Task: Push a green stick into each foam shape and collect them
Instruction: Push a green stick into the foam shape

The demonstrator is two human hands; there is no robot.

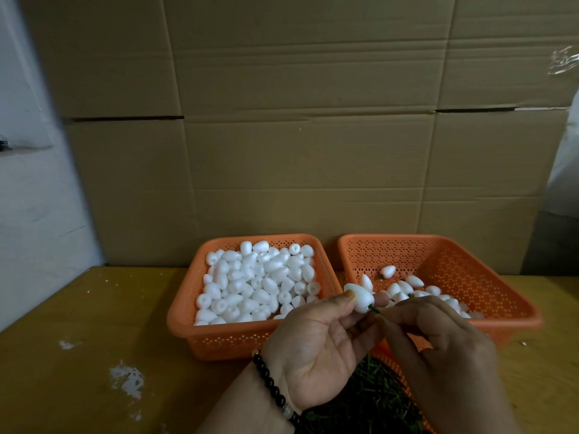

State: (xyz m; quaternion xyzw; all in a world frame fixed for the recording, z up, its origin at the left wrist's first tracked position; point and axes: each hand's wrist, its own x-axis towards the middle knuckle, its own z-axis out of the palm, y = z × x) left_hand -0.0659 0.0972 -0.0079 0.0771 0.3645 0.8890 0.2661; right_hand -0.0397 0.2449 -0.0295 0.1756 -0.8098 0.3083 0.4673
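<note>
hands: l (316,346) pinches foam shape (360,298), r (438,336) pinches green stick (374,309).

A wall of large, flattened brown cardboard sheets (297,120) stands upright behind the yellowish wooden desk (78,339), creased with horizontal folds and dark seams. To the left rises a pale, whitish painted wall (28,183), partly in shadow. The desk bears scattered white paint blotches (127,379). The light is dim and even.
</note>
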